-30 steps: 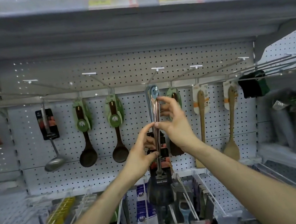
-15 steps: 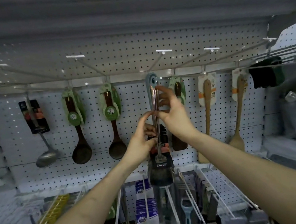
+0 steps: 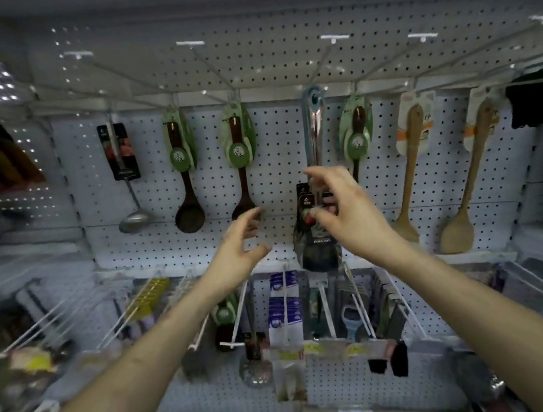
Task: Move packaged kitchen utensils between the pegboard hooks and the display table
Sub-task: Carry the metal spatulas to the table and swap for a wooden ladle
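On pegboard (image 3: 280, 177), centre hook (image 3: 324, 64): 1 packaged spatula (image 3: 313, 131) hanging; right hand (image 3: 351, 216) spread loose-fingered just in front of its card (image 3: 304, 198), left hand (image 3: 234, 252) relaxed nearby, both empty.

No legible text; only blurred print on spatula card (image 3: 320, 255).

The left arm (image 3: 130, 373) and right arm (image 3: 482, 299) are stretched forward and up. The left hand (image 3: 239, 244) is held open, thumb apart. The right hand (image 3: 346, 209) is raised higher, fingers spread and curved; through blur, apparently nothing is gripped
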### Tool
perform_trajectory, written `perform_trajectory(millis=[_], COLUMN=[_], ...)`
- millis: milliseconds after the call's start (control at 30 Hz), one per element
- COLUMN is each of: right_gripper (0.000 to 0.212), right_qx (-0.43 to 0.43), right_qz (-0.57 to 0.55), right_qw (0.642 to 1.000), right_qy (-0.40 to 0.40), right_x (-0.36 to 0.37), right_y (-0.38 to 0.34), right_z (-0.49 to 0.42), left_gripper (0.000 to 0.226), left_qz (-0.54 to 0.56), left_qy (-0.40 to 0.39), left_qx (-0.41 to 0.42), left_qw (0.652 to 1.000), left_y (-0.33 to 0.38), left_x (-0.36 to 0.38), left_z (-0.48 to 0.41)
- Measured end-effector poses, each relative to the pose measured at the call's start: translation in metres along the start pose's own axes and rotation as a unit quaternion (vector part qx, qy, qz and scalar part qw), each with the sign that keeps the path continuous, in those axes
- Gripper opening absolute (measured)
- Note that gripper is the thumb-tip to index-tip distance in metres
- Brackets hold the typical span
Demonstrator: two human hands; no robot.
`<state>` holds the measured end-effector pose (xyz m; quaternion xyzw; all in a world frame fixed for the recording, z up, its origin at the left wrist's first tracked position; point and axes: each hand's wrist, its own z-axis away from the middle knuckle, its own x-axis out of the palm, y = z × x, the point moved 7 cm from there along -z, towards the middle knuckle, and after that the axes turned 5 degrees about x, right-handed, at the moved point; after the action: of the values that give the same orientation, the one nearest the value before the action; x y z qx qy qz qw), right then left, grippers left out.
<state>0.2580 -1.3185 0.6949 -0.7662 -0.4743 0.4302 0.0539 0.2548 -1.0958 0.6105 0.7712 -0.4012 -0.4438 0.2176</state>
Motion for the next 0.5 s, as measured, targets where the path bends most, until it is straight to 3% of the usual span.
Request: perform_trajectory(millis=[200,400,500], right_gripper=[0.063,0.07,0.073], right_qx=[-0.066,-0.136,-0.161], right_qz=[0.021,0.027,0.016], right_qw=[0.991,0.972,0.957], right_qy=[-0.111,-0.192,-0.24], right_x=[0.091,0.21,0.271], right_y=[-0.052,-0.137,-0.186], right_z=[0.054,0.126,0.166], left_gripper=[0.061,0.063,0.069], left_qz=[-0.161,-0.337,-0.366], left_qy=[0.067,0.094,0.11], left_qx=[-0.073,-0.169,-0.218], left_qw=[0.982,0.921,0.898], left_y=[-0.023,-0.038,-0.054], left_x=[-0.056,-0.13,-0.167], left_z=[0.121,0.263,0.336])
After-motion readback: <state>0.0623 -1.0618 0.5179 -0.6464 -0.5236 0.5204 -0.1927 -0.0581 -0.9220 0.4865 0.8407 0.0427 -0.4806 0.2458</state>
